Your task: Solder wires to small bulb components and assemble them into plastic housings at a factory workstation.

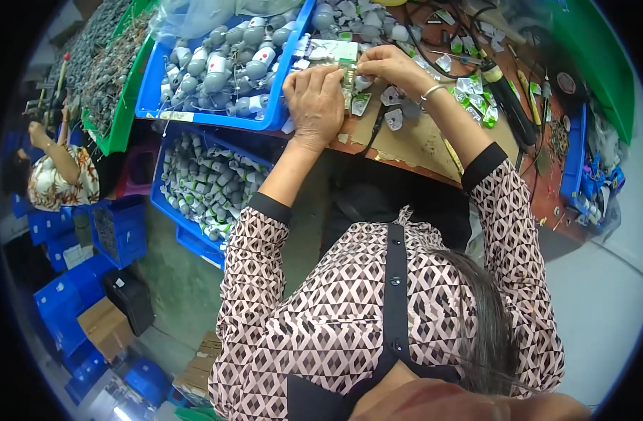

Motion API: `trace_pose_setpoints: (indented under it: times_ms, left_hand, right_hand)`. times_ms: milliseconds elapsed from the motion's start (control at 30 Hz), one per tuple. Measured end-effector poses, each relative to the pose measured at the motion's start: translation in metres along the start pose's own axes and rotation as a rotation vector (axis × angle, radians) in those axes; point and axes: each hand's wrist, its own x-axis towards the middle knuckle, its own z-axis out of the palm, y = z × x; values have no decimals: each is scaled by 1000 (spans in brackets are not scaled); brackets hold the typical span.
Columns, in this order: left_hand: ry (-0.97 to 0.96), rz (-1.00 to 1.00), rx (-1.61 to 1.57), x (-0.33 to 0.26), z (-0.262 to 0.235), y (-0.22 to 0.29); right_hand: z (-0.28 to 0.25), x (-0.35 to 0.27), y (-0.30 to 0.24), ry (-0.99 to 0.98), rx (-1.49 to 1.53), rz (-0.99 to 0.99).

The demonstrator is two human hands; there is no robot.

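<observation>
At the table's near edge, a small pale-green and metal fixture (347, 69) stands between my hands. My left hand (314, 105) is curled against its left side, back of the hand up. Its fingertips are out of sight, so what it grips cannot be made out. My right hand (395, 68), with a bangle on the wrist, pinches at the fixture's right side. Whatever is in that pinch is too small or hidden to name. A small whitish part (363, 83) shows just below the right fingertips. Close by lies a white-and-green piece (360, 104).
Left of my hands is a blue tray (269, 121) of grey-and-white bulb-shaped parts; another blue bin (157, 184) of them sits lower. Loose white-and-green pieces (476, 102), a black-handled tool (511, 102) and cables lie right. Another person (62, 172) works far left.
</observation>
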Motion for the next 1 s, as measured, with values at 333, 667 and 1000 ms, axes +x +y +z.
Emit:
trace_pose_setpoints:
  times_ms: [333, 667, 1000]
  left_hand:
    - [-25, -12, 5, -2, -7, 2]
    - [-21, -11, 16, -2, -7, -1]
    - [-42, 19, 40, -2, -4, -3]
  right_hand:
    - [4, -7, -19, 54, -352, -72]
    - [2, 3, -2, -91, -23, -46]
    - [6, -7, -37, 62, -854, -209]
